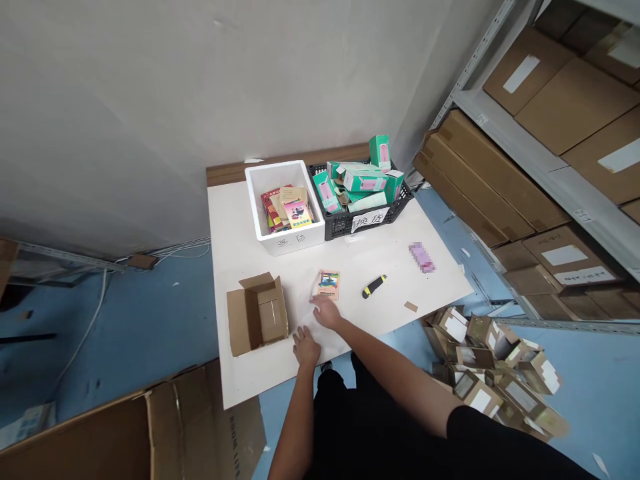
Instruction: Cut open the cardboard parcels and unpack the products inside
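Observation:
A thin, whitish, see-through plastic bag (333,342) lies on the white table, its edges hard to make out. At its far end is a small pinkish booklet or card pack (329,284) with a colourful picture; I cannot tell whether it is inside the plastic. My left hand (306,347) rests on the near left part of the plastic, fingers spread. Just below the booklet, my right hand (326,312) has its fingers bent together on the plastic, seemingly pinching it. An opened cardboard box (240,323) stands left of my hands.
A yellow-black box cutter (374,286), a brown scrap (411,307) and a blurred pink item (423,257) lie to the right. Behind stand a white foam box (295,239) of booklets and a black crate (340,225) of green boxes. Cartons (500,373) are heaped beside shelving.

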{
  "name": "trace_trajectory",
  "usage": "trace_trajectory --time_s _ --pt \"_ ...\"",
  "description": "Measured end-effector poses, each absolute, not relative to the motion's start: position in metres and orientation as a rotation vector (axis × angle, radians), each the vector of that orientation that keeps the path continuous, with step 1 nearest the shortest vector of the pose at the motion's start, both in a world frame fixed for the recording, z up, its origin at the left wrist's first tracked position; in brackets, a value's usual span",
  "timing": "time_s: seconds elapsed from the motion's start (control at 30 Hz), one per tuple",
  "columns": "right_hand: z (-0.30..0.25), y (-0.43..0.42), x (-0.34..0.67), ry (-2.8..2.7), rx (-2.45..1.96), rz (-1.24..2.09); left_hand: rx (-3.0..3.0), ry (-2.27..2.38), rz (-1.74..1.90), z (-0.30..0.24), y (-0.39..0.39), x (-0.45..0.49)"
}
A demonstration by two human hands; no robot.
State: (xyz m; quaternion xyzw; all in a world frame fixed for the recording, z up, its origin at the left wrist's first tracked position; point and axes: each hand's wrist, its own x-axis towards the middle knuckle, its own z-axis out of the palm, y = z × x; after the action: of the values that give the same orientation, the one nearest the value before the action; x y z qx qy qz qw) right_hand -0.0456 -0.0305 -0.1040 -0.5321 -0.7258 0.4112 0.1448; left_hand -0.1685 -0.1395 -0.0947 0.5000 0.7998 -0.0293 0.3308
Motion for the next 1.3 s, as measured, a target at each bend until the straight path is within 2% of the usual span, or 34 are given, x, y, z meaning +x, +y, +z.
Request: trace_trajectory --time_s 0.07,0.13,0.2,0.3,0.4,0.57,0.83,0.97,1.07,1.3 --pt "-0.104 -0.018 -0.022 -2.161 -1.721 1.082 1.402 2.124 0.063 -0.082 -0.133 -0.175" --pt "-0.110 -0.010 0.005 -2.298 -1.880 1.194 1.512 2.143 0.289 -0.068 -0.122 -0.176" --pt "-0.119 -0.009 0.028 -2.428 -1.914 1.277 1.594 2.120 0.490 -0.055 -0.106 -0.166" --pt "-0.134 -0.019 0.046 -2.499 -1.879 1.224 1.668 1.876 0.600 -0.049 -0.073 -0.133" --pt "-0.142 -0.033 0.052 -2.463 -1.912 1.167 1.569 1.656 0.495 -0.062 -0.033 -0.101" --pt "-0.146 -0.039 0.065 -2.478 -1.951 1.165 1.224 1.873 0.157 -0.098 0.022 -0.087" --pt "-0.141 -0.024 0.086 -2.265 -1.820 1.385 1.054 1.851 0.152 -0.116 0.051 -0.101" --pt "-0.126 -0.006 0.096 -1.751 -1.860 1.402 1.026 1.807 0.318 -0.093 0.046 -0.101" --pt "-0.106 0.015 0.108 -1.332 -1.904 1.534 1.026 1.765 0.450 -0.065 0.044 -0.098" --pt "-0.022 0.078 0.139 -1.025 -1.369 1.711 1.002 1.418 0.884 0.019 0.057 -0.091"
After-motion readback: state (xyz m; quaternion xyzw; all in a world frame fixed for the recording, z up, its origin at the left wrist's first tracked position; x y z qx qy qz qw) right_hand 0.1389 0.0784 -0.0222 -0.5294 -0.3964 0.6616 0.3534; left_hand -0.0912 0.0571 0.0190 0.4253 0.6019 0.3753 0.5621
